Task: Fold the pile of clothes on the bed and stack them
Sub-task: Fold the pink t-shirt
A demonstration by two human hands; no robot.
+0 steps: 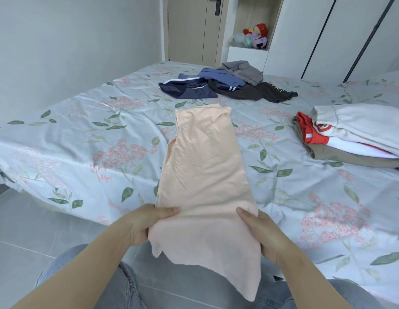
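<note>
A peach garment [205,166] lies folded lengthwise on the floral bed sheet [82,134], its near end hanging off the bed's edge. My left hand [147,221] grips its left edge with the thumb on top. My right hand [261,230] grips its right edge the same way. At the far side of the bed lies a pile of unfolded clothes [225,83]: navy with white stripes, blue, grey and black. A stack of folded clothes [354,134] in white, red and khaki sits at the right.
The bed's near edge runs diagonally past my knees, with grey tiled floor [26,233] to the left. A door [189,27] and a shelf niche with plush toys [254,36] stand beyond the bed. White wardrobe doors [328,34] fill the right.
</note>
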